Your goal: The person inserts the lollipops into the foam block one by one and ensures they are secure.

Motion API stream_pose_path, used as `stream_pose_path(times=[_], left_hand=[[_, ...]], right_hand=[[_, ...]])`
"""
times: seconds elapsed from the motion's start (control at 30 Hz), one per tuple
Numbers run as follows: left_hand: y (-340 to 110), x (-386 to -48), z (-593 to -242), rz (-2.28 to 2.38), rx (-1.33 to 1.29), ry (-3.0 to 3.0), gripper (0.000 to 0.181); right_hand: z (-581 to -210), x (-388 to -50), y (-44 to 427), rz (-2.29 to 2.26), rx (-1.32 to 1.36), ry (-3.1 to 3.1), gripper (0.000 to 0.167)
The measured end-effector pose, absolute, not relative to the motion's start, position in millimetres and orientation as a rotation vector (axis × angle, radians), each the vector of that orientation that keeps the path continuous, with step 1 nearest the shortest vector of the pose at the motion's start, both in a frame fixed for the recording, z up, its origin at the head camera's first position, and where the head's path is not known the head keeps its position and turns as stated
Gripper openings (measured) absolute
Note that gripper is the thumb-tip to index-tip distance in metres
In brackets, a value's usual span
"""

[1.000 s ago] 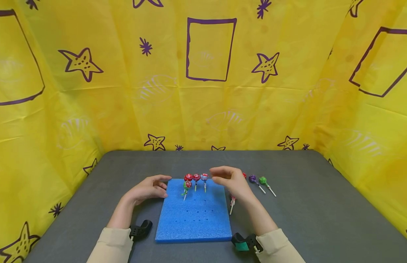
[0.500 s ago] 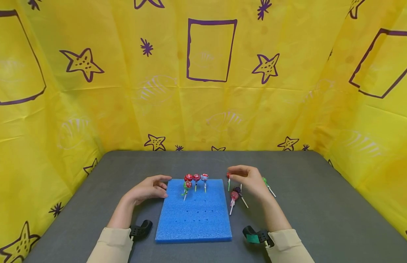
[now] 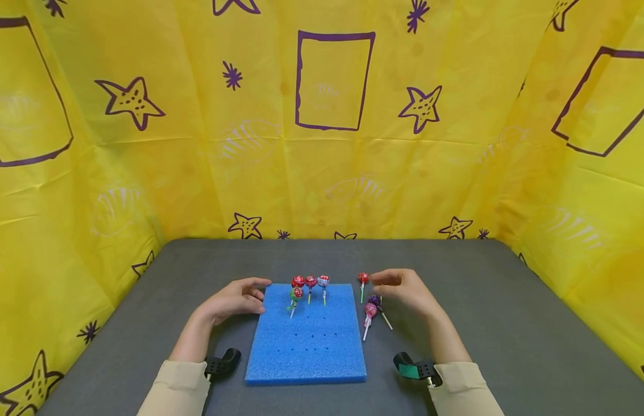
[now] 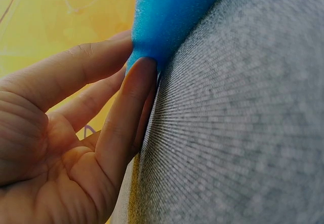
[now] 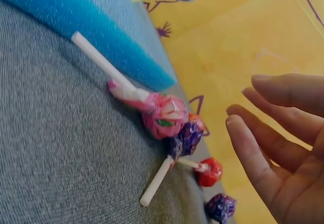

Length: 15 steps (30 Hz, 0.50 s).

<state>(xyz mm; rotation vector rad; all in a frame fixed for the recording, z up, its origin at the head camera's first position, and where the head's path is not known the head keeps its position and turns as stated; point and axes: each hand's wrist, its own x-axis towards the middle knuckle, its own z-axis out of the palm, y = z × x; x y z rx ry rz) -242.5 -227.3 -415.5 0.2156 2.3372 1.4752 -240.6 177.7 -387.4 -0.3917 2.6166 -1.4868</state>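
My left hand [image 3: 233, 301] rests its fingertips and thumb along the left edge of a blue foam board [image 3: 306, 364]; the left wrist view has them against the foam [image 4: 167, 11]. Four wrapped lollipops stand in the board's far part: two red, a blue-white one [image 3: 323, 281] and a green-red one [image 3: 297, 293]. My right hand [image 3: 407, 292], fingers parted and holding nothing, hovers just right of a red lollipop [image 3: 363, 278]. Nearer lie a pink lollipop [image 3: 371, 310] and a purple one [image 3: 375, 300]. The right wrist view shows another purple lollipop [image 5: 220, 207].
The dark grey table [image 3: 509, 323] extends around the board, with a yellow patterned curtain [image 3: 322, 173] behind it and at both sides. Rows of small holes mark the board's nearer half. My right hand and forearm cover part of the table.
My right hand has moved right, away from the board, uncovering the red and purple lollipops beside it. It now covers the lollipops farther right. My left hand has stayed at the board's edge.
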Motion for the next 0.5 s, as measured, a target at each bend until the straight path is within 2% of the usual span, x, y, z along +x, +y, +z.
stream_pose_path(times=[0.5], left_hand=[[-226.5, -242.1, -414.9, 1.482, 0.222, 2.333, 0.068]], right_hand=[[-395.2, -242.3, 185.4, -1.394, -0.431, 2.617, 0.038]])
